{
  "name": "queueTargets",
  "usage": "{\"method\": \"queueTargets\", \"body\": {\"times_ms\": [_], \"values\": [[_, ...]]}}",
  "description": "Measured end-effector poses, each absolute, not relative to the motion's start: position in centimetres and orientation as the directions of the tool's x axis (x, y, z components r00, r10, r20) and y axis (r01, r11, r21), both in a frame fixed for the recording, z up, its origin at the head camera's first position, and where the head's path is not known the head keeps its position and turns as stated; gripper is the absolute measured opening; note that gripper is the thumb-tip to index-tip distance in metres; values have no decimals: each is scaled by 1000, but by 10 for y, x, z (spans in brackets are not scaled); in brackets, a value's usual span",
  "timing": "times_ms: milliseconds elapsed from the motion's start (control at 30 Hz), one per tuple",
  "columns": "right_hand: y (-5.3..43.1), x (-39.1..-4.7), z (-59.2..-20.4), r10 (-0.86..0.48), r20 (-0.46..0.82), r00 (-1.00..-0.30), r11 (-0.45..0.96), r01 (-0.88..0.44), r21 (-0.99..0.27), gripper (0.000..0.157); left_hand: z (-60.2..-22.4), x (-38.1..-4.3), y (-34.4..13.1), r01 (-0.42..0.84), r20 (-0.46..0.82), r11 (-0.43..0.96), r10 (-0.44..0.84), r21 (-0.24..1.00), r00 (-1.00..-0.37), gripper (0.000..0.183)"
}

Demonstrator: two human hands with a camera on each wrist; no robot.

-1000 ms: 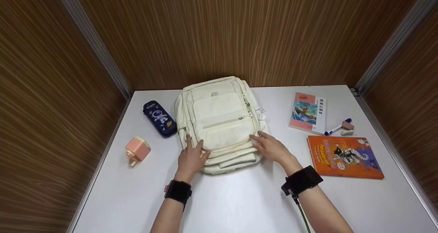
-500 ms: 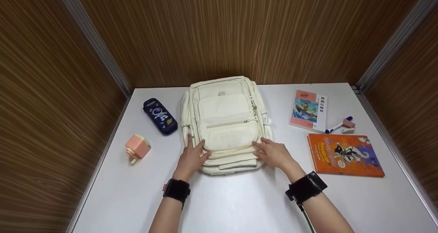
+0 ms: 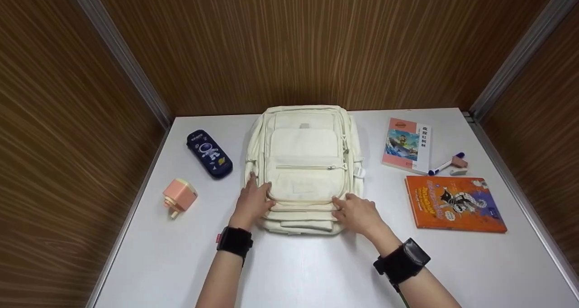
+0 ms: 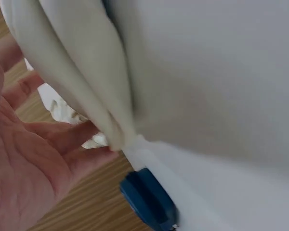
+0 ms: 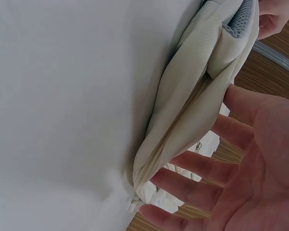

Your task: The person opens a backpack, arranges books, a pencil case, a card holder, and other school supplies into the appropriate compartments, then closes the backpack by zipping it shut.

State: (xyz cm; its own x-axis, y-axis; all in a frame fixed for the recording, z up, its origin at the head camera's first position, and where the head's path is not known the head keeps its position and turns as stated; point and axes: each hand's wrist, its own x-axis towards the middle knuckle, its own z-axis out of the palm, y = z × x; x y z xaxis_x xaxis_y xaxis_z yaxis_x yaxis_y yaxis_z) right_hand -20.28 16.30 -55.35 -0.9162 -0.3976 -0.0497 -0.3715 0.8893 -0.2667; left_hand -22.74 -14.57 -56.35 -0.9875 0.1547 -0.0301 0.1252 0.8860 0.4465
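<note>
A cream backpack (image 3: 304, 143) lies front side up on the white table, its top toward the back wall and its zipped pockets showing. My left hand (image 3: 251, 203) rests against its lower left corner with fingers spread. In the left wrist view, the fingers of that hand (image 4: 31, 166) touch the backpack's folded fabric side (image 4: 82, 57). At the lower right corner, my right hand (image 3: 360, 215) touches the fabric with extended fingers. The right wrist view shows this hand (image 5: 265, 159) along the bag's side, near a grey mesh patch (image 5: 241, 20).
Left of the bag lie a navy astronaut pencil case (image 3: 209, 154) and a boxy pink-and-cream object (image 3: 180, 196). On the right are a pink-and-white book (image 3: 406, 145), an orange book (image 3: 454, 204), a blue-and-white marker (image 3: 445, 164) and a small pink block (image 3: 459, 162). Wood-grain panels (image 3: 289, 45) enclose the table.
The backpack has turned clockwise from a leftward slant to nearly straight, its top shifting right. Both hands stay at its lower corners, the right one a little lower.
</note>
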Motion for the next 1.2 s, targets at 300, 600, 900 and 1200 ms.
{"method": "queueTargets", "body": {"times_ms": [300, 600, 900, 1200], "values": [[168, -207, -556, -430, -24, -903, 848, -394, -353, 45, -562, -217, -125, 286, 32, 893, 294, 346, -955, 52], [210, -252, -540, -257, -57, -965, 797, -178, -577, 46, -562, -222, -130, 204, -104, 827, 300, 524, -948, 61], [229, -303, -568, -42, -57, -997, 900, -13, -436, 50, -563, -228, -133, 162, -152, 800, 300, 577, -942, 68], [234, -317, -587, -143, -109, -984, 837, -62, -544, 55, -563, -229, -132, 232, -175, 815, 373, 532, -911, 54]]}}
